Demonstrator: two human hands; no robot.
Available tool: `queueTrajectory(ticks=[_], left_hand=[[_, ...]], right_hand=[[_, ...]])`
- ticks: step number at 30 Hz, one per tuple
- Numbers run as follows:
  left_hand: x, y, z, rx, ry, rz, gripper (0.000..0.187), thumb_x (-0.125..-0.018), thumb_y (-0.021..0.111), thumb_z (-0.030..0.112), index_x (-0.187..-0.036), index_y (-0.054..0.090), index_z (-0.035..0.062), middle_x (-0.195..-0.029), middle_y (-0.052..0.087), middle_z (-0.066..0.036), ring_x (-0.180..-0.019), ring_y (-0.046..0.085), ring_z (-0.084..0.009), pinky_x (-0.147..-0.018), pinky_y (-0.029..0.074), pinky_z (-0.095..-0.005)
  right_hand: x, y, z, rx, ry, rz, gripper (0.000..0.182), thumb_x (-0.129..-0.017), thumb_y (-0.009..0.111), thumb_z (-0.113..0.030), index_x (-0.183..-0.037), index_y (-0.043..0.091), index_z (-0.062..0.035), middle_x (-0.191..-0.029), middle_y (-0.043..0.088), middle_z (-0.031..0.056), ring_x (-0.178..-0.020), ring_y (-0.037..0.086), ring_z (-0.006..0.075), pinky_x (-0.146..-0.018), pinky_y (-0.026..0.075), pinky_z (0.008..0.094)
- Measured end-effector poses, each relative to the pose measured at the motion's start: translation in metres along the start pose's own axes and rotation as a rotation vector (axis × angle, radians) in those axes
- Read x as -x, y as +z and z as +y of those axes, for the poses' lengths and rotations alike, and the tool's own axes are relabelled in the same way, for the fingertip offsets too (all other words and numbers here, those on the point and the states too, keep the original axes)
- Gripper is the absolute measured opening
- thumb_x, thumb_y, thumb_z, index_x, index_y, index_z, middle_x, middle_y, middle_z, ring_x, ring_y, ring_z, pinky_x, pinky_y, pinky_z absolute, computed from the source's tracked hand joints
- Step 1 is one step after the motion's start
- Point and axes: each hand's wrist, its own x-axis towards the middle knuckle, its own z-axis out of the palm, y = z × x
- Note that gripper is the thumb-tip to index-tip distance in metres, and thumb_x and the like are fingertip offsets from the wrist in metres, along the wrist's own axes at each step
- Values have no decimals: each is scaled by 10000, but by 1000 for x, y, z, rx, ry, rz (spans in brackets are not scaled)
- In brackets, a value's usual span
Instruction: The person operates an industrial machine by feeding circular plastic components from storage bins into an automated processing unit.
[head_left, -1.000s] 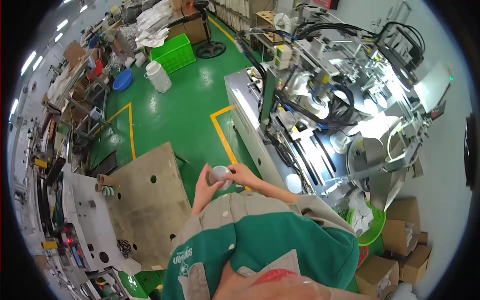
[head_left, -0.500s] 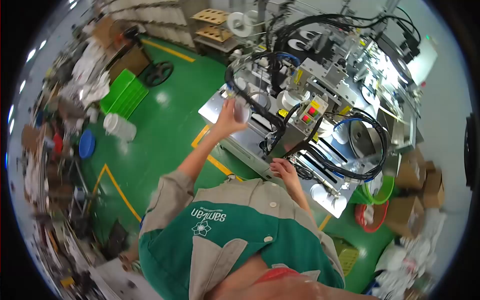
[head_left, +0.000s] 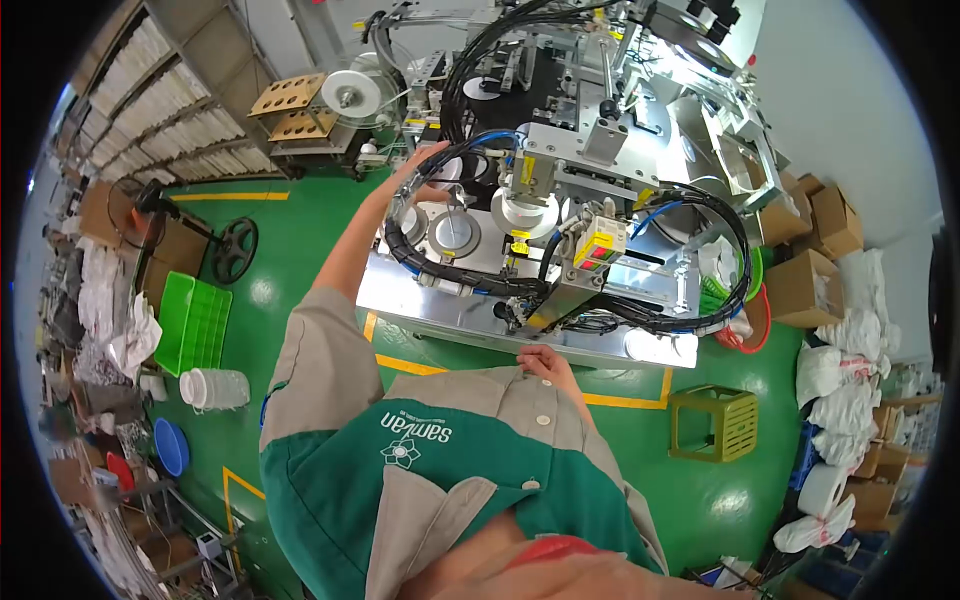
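My left hand [head_left: 428, 172] reaches over the left end of the machine, partly behind a thick black cable bundle [head_left: 404, 245]. Its fingers and thumb are closed around a translucent round piece [head_left: 449, 170], whose exact kind I cannot make out. Just below that hand, a round metal fixture [head_left: 454, 232] is set on the steel machine table [head_left: 440, 298]. My right hand [head_left: 546, 364] hovers by the table's front edge, fingers curled in, with nothing seen in them. Above and left of it is the control box [head_left: 600, 243] with buttons and yellow labels.
A white film reel [head_left: 351, 94] stands at the back left beside a wooden rack [head_left: 290, 92]. A green crate [head_left: 193, 322] lies on the floor at left, an olive stool [head_left: 713, 424] at right. Cardboard boxes [head_left: 800, 270] and white sacks [head_left: 845, 385] line the right side.
My left hand has moved farther over the machine with the translucent piece, behind the cables. My right hand's fingers have curled in more. The view has turned toward the machine.
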Motion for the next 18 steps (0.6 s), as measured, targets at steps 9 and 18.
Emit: queueTrajectory(ticks=[9,18], left_hand=[[15,-21,-1,714,-404,-265,722,-768,707,119,-1382,327,124,-1311,470,-86,-1037,586,-212,-821,484,-310],[4,-17,-49,663,-349,-345,738,-759,719,127,-1383,326,119,-1284,487,-78,-1036,577,-195,-825,470,-295]], right_hand=[[9,1,5,-85,-38,82,289,-887,548,-174,-1124,536,-8,-979,624,74,-849,593,119,-702,469,236],[16,-4,-5,-53,-32,131,293,-878,550,-190,-1116,549,-19,-984,623,66,-843,578,103,-688,457,223]])
